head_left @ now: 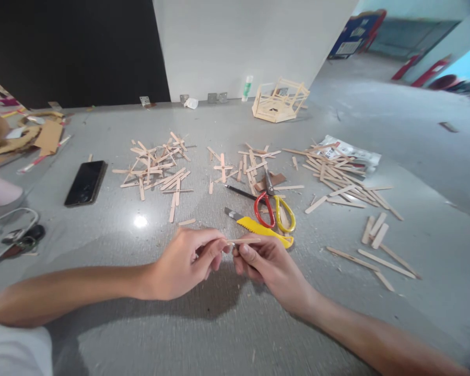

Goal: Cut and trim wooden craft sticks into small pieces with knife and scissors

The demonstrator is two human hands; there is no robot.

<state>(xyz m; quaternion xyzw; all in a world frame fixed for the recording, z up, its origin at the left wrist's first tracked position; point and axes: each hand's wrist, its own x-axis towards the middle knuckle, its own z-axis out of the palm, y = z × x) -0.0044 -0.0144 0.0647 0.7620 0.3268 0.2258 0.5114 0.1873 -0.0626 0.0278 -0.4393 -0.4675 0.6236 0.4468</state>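
My left hand (194,262) pinches the left end of a thin wooden craft stick (243,241). The stick runs across to my right hand (272,266), whose fingers are closed just beneath it. A small shiny piece (234,246) shows at the right fingertips, too small to name. Just beyond the hands lies a yellow utility knife (254,225) with its blade out. Scissors (270,198) with one red and one yellow handle loop rest behind it, beside a black pen (241,191).
Loose craft sticks lie in piles at left (152,164), middle and right (337,172), some near a plastic packet (370,156). A stick frame (280,104) and a glue stick (247,87) stand at the back. A phone (86,183) and cable (11,230) are left.
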